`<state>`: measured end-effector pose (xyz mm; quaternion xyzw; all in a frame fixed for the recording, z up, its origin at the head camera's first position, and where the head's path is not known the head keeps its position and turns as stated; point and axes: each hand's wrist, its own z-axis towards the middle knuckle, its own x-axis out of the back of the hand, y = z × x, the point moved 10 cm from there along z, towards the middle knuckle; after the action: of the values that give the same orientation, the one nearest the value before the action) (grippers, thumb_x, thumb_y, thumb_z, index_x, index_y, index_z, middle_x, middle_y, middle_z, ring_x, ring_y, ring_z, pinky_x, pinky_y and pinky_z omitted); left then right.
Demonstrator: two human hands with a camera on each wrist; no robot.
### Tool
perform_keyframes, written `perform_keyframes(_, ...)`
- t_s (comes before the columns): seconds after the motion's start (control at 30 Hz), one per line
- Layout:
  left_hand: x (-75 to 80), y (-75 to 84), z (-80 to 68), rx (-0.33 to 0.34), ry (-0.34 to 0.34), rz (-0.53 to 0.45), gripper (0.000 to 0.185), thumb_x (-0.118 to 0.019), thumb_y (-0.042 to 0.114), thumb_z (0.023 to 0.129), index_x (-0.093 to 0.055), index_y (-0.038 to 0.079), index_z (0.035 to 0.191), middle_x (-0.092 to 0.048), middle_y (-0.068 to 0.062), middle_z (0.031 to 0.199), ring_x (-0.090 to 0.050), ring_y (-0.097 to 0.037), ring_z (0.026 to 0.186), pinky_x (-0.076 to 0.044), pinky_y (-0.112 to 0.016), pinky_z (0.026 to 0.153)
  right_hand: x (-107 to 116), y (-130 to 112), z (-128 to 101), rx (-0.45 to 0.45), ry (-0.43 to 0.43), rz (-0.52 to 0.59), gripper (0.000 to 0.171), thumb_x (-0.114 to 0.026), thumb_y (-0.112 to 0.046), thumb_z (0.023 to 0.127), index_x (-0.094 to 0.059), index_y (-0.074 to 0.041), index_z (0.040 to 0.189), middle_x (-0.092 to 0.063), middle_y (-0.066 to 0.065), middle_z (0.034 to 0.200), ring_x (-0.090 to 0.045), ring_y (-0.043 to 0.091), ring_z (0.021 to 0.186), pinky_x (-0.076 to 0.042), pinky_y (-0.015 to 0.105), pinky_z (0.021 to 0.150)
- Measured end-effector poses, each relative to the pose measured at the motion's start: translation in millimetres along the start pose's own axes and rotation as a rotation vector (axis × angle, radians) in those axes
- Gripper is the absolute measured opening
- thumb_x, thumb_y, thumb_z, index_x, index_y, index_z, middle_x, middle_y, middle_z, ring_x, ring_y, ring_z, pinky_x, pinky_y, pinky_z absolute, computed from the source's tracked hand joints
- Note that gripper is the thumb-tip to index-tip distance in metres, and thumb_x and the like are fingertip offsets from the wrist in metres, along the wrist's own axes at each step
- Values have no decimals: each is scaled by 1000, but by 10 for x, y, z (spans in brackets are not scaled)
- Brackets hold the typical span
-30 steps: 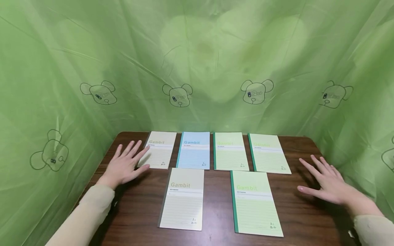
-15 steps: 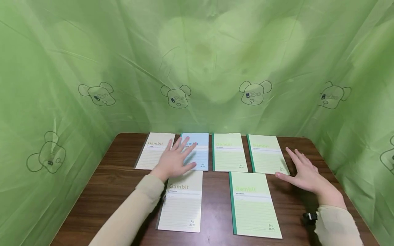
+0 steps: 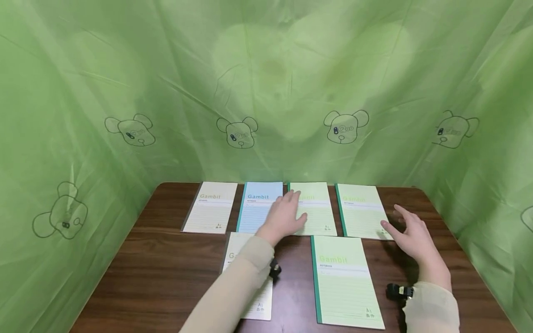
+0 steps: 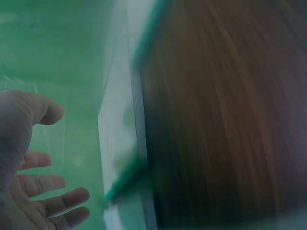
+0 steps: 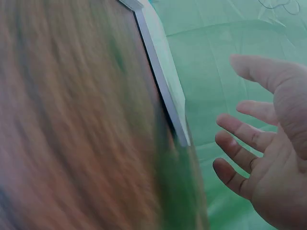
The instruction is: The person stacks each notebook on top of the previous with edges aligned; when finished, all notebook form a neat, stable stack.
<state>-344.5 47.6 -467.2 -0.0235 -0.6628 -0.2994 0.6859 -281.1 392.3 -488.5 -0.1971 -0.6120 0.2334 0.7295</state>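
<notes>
Green notebook [image 3: 319, 216] at one o'clock on the table [image 3: 145, 259], partly hidden by left hand [image 3: 284, 215]. Wrist views show palms [image 5: 278, 191] the head view hides, both with fingers [image 4: 68, 201] apart. Right hand [image 3: 411, 236]: three o'clock.

There are three green notebooks [image 3: 347, 282], two white notebooks [image 3: 210, 208] and one blue notebook [image 3: 255, 210].

Four notebooks [image 3: 210, 210] sit abreast on the table [image 3: 141, 277], behind two nearer notebooks [image 3: 347, 289] (left one beneath the left sleeve [image 3: 229, 296]).
</notes>
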Motion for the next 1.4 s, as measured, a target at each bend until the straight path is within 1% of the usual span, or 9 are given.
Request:
perform_keyframes(0.17,-213,236,141,68,22,-183,72,-66,38,105,-45,1,163,-55,-19,159,-54,-37,147,-42,-44,123,-42,103,-18,-100,24,75,80,-64,-43,110,-35,9,164,-53,37,148,-52,56,130,-41,73,98)
perform_keyframes(0.3,-383,422,237,130,37,-296,65,-67,38,104,-53,4,158,-66,-16,144,-65,-29,130,-54,-38,109,-14,162,-7,-160,64,70,76,-62,-41,110,-40,13,159,-60,36,138,-56,51,121,-41,67,98)
perform_keyframes(0.5,-619,686,279,205,18,-495,55,-72,31,102,-60,5,149,-74,-10,124,-70,-18,105,-58,-32,87,-53,323,-31,-250,57,113,70,-63,-41,110,-48,10,156,-64,32,136,-61,22,102,-50,32,80)
perform_keyframes(0.67,-822,811,341,213,4,-481,51,-72,31,100,-62,6,144,-74,-5,106,-65,-16,87,-56,-32,78,-161,423,-59,-284,-6,262,72,-61,-41,112,-43,7,161,-55,32,149,-51,-4,97,-54,22,68)
perform_keyframes(0.83,-1063,803,428,262,-27,-467,54,-72,34,99,-61,9,146,-76,-8,108,-64,-19,86,-56,-36,79,-198,430,-56,-269,-37,284,68,-59,-42,113,-46,5,160,-56,32,150,-54,-6,92,-55,24,69)
perform_keyframes(0.97,-1126,830,427,284,-14,-473,54,-72,35,98,-60,11,145,-75,-6,107,-61,-18,84,-56,-36,80,-178,420,-59,-275,-41,268,66,-59,-42,113,-50,5,158,-60,32,145,-57,1,90,-54,24,70)
perform_keyframes(1.07,-992,889,332,310,-11,-546,53,-75,34,98,-62,10,143,-74,-6,102,-62,-19,84,-56,-35,82,-169,420,-63,-292,-43,269,65,-60,-42,113,-51,5,158,-63,32,143,-58,2,90,-53,23,71)
perform_keyframes(1.2,-886,924,261,349,20,-604,53,-78,34,96,-66,10,141,-75,-6,112,-69,-20,99,-57,-34,91,-172,427,-59,-319,-42,297,67,-61,-42,112,-51,5,158,-64,32,144,-59,-6,90,-54,20,73)
perform_keyframes(1.4,-846,994,269,335,71,-704,51,-79,24,96,-67,12,143,-68,-4,129,-63,-14,113,-55,-31,98,-135,439,-84,-355,-14,333,68,-63,-42,111,-50,6,158,-72,21,135,-59,-8,89,-55,22,72)
